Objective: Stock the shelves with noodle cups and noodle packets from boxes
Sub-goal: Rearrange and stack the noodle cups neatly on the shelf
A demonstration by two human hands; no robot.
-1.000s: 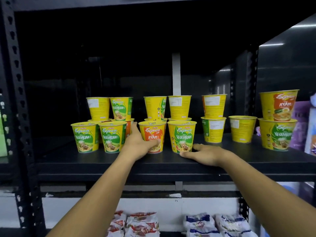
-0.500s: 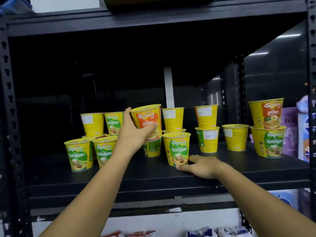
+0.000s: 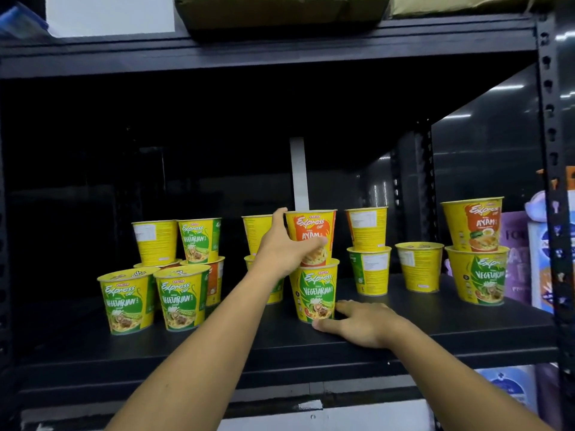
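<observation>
The grip of the left hand (image 3: 281, 248) wraps the side of a yellow paper noodle cup with the orange Ayam label (image 3: 317, 227). The thumb reaches up near the rim and the fingers curl across the printed face, which keeps the cup upright with its label facing out. Its base meets the lid of a yellow paper cup with the green Vegetarian label (image 3: 315, 287); whether its weight is fully set down I cannot tell. The side hold leaves the bottom free to seat squarely on that lid.

The right hand (image 3: 362, 326) lies flat on the black metal shelf (image 3: 404, 346) with its fingers spread. Thumb and forefinger touch the foot of the lower cup, probably to stop it sliding as the stack is built.

Other yellow cups stand two high to either side (image 3: 473, 223), which suggests stacking saves shelf space. A single yellow cup (image 3: 420, 265) to the right has nothing on it. A brown cardboard box (image 3: 280, 10) sits on the shelf above.
</observation>
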